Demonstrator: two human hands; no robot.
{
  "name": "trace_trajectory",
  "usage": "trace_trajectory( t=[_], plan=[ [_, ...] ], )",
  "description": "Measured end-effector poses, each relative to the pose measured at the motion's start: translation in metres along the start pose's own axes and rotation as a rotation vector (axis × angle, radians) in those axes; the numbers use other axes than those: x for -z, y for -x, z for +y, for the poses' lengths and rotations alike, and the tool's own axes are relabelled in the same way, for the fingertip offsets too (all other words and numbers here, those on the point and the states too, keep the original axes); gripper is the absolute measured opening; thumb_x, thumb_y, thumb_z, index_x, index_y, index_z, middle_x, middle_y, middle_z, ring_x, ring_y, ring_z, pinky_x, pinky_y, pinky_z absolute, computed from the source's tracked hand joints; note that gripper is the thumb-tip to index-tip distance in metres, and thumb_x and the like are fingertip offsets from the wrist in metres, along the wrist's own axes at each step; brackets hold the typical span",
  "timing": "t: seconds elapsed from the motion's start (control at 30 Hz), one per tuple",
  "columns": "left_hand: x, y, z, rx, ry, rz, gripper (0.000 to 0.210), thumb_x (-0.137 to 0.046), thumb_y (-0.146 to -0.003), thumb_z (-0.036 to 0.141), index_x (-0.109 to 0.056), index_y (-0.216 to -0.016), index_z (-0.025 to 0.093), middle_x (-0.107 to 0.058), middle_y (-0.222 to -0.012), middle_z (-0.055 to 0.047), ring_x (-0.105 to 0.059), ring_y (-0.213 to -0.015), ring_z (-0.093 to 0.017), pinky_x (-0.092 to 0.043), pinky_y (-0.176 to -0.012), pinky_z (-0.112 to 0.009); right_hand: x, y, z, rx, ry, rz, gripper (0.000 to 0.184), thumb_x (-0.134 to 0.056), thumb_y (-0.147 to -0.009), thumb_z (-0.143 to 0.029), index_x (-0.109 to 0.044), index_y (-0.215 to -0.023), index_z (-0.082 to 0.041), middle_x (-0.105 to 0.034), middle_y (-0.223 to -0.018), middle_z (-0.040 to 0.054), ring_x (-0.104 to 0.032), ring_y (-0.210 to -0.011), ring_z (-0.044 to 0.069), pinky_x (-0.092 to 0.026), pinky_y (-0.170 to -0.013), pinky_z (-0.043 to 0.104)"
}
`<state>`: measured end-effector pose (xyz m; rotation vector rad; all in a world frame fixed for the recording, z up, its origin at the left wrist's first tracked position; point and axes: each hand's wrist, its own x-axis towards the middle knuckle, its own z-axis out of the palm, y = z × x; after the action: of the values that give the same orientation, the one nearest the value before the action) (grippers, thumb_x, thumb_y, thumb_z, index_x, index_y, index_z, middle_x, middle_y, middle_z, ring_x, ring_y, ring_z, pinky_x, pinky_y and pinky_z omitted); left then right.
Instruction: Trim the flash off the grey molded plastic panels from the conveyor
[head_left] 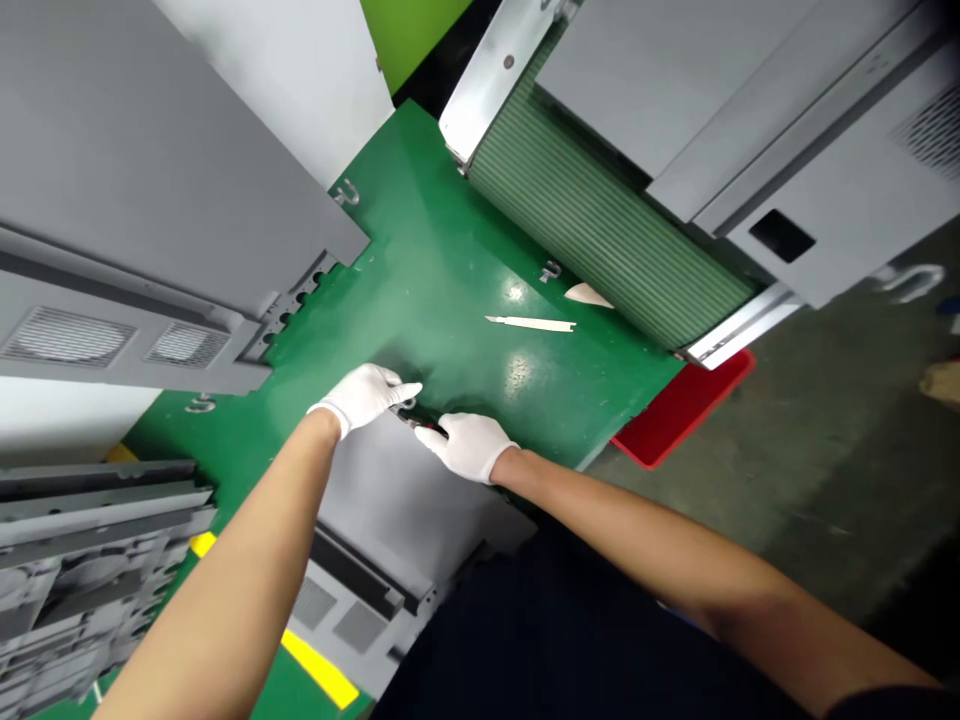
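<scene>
In the head view, my white-gloved left hand (pixel 364 398) is closed at the far corner of a grey moulded panel (pixel 409 490), beside a small hook-shaped tab (pixel 409 403). My right hand (pixel 471 445), gloved too, is wrapped round a hand tool (pixel 433 428) with a dark and red handle. Its metal tip reaches the panel edge near my left fingers; most of the handle is hidden in my palm, so its exact kind is unclear. The panel lies close to my body on the green table (pixel 442 290).
A craft knife (pixel 531 323) lies beyond my right hand. A green ribbed conveyor belt (pixel 600 210) carries another grey panel (pixel 675 90). More grey panels stand left (pixel 150 180) and are stacked lower left (pixel 90 570). A red tray (pixel 675 410) sits below the table's right edge.
</scene>
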<state>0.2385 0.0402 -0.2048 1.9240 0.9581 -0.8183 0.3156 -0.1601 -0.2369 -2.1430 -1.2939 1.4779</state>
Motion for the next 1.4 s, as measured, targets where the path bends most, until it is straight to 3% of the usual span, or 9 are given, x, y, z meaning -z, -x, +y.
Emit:
trace_trajectory(
  t=[0.33, 0.57, 0.7, 1.1, 1.27, 1.4],
  plan=[
    [-0.004, 0.008, -0.002, -0.033, 0.057, 0.043, 0.047, -0.064, -0.075, 0.066, -0.074, -0.074, 0.021, -0.071, -0.070, 0.000, -0.054, -0.062, -0.015, -0.043, -0.062, -0.028, 0.003, 0.008, -0.009, -0.053, 0.007, 0.010, 0.077, -0.012, -0.093, -0.074, -0.066, -0.102, -0.020, -0.072, -0.103, 0.0142, -0.068, -0.097, 0.029, -0.049, -0.081, 0.039],
    [-0.007, 0.013, -0.004, -0.081, 0.120, 0.066, 0.046, -0.064, -0.075, 0.065, -0.072, -0.073, 0.019, -0.068, -0.070, 0.000, -0.052, -0.061, -0.014, -0.040, -0.058, -0.027, -0.001, 0.023, -0.023, -0.088, 0.185, 0.233, 0.068, -0.020, -0.096, -0.067, -0.065, -0.098, -0.017, -0.070, -0.097, 0.0156, -0.068, -0.085, 0.029, -0.050, -0.072, 0.038],
    [-0.006, 0.016, -0.005, -0.109, 0.146, 0.057, 0.043, -0.065, -0.076, 0.062, -0.072, -0.074, 0.019, -0.068, -0.069, 0.000, -0.052, -0.062, -0.015, -0.039, -0.058, -0.027, -0.006, 0.027, -0.026, -0.106, 0.196, 0.280, 0.065, -0.021, -0.097, -0.065, -0.065, -0.097, -0.017, -0.069, -0.094, 0.0148, -0.068, -0.084, 0.028, -0.050, -0.071, 0.038],
    [-0.006, 0.020, 0.000, -0.109, 0.146, 0.032, 0.053, -0.063, -0.077, 0.068, -0.072, -0.080, 0.015, -0.071, -0.074, -0.002, -0.055, -0.067, -0.015, -0.041, -0.063, -0.027, 0.006, 0.012, -0.017, -0.039, 0.152, 0.096, 0.070, -0.017, -0.096, -0.068, -0.066, -0.099, -0.019, -0.073, -0.093, 0.0125, -0.071, -0.085, 0.029, -0.052, -0.074, 0.040],
    [-0.005, 0.016, 0.001, -0.127, 0.123, 0.021, 0.055, -0.062, -0.077, 0.069, -0.072, -0.080, 0.015, -0.070, -0.075, -0.002, -0.055, -0.068, -0.015, -0.043, -0.066, -0.027, 0.012, 0.007, -0.013, 0.044, 0.233, 0.004, 0.070, -0.019, -0.098, -0.065, -0.066, -0.115, -0.016, -0.073, -0.106, 0.0166, -0.069, -0.098, 0.029, -0.050, -0.083, 0.038],
    [-0.006, 0.009, 0.000, -0.148, 0.209, -0.028, 0.049, -0.067, -0.075, 0.065, -0.070, -0.078, 0.016, -0.067, -0.073, -0.001, -0.054, -0.067, -0.014, -0.044, -0.066, -0.027, 0.020, 0.002, -0.008, 0.082, 0.253, -0.020, 0.071, -0.019, -0.098, -0.065, -0.068, -0.112, -0.015, -0.072, -0.109, 0.0183, -0.068, -0.101, 0.030, -0.049, -0.084, 0.038]
  ],
)
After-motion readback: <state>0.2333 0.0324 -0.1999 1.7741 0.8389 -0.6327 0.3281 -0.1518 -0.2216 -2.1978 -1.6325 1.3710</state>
